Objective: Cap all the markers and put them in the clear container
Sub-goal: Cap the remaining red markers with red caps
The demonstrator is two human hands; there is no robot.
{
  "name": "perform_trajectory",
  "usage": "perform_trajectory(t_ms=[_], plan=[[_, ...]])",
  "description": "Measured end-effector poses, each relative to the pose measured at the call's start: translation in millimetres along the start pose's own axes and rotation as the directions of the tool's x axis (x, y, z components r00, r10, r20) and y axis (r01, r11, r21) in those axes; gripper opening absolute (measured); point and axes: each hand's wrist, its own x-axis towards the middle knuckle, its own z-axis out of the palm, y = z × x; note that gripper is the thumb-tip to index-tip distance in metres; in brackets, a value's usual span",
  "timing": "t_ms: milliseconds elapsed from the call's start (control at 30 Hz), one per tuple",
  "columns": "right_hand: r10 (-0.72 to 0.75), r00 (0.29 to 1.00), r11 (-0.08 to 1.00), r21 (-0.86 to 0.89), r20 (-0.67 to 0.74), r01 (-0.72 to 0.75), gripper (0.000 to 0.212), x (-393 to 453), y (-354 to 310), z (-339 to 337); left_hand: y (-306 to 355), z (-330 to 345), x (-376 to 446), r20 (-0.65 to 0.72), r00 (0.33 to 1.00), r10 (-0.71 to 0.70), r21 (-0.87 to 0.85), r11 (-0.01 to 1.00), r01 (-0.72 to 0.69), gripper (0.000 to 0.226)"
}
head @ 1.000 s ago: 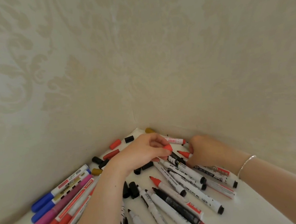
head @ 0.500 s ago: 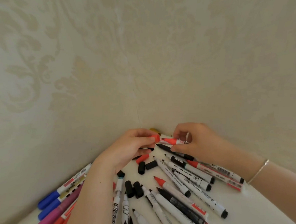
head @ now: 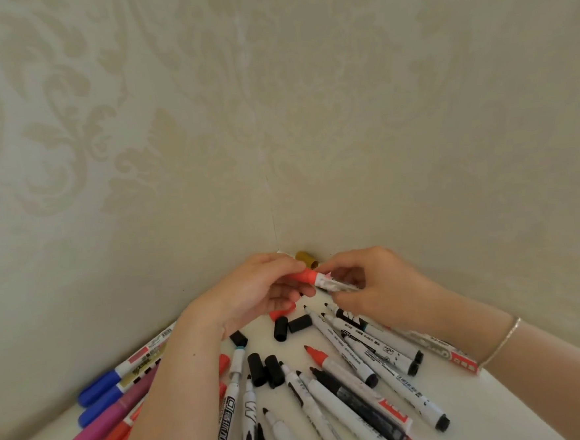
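Partly hidden by both grips, left hand (head: pixel 252 287) pinches red cap (head: pixel 304 275), right hand (head: pixel 375 282) holds marker (head: pixel 336 284).

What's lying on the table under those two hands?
Under the left hand a red cap peeks out, beside two black caps. Marker tips emerge beneath the right hand; anything else is covered.

Your left hand (head: pixel 262 290) and right hand (head: pixel 372 282), fingers curled and pinching, fingertips nearly touching, forearms converging.
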Motion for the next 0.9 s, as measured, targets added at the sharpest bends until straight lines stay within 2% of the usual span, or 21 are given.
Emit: perform_trajectory(t_ms=[67, 167, 300, 533, 700, 900], plan=[[-0.019, 1.0, 1.0, 0.023, 0.019, 0.019, 0.028, -2, -1, 1, 1, 0, -2, 0.003, 1.0, -0.006, 0.003, 1.0, 0.006, 0.019], [-0.067, 0.997, 0.996, -0.06, -0.024, 0.065, 0.023, -2, -1, 5, 2, 2, -2, -0.012, 1.0, 0.005, -0.002, 1.0, -0.006, 0.021], [-0.054, 0.987, 0.998, 0.016, -0.149, 0.057, 0.011, 3, 0, 12, 3, 8, 2, -0.072, 0.997, 0.039, 0.058, 0.998, -0.035, 0.026], [0.022, 0.984, 0.989, 0.149, -0.175, 0.004, 0.001, 6, -4, 17, 2, 12, 7, -0.143, 0.987, 0.07, 0.114, 0.992, -0.054, 0.028], [0.112, 0.992, 0.935, 0.344, -0.055, -0.086, 0.003, 3, -3, 8, -5, 17, 11, -0.093, 0.994, 0.053, 0.077, 0.996, -0.046, 0.028], [0.216, 0.971, 0.835, 0.497, 0.099, -0.237, 0.022, -4, -3, -4, -8, 22, 13, -0.078, 0.991, 0.106, 0.128, 0.987, -0.095, 0.025]])
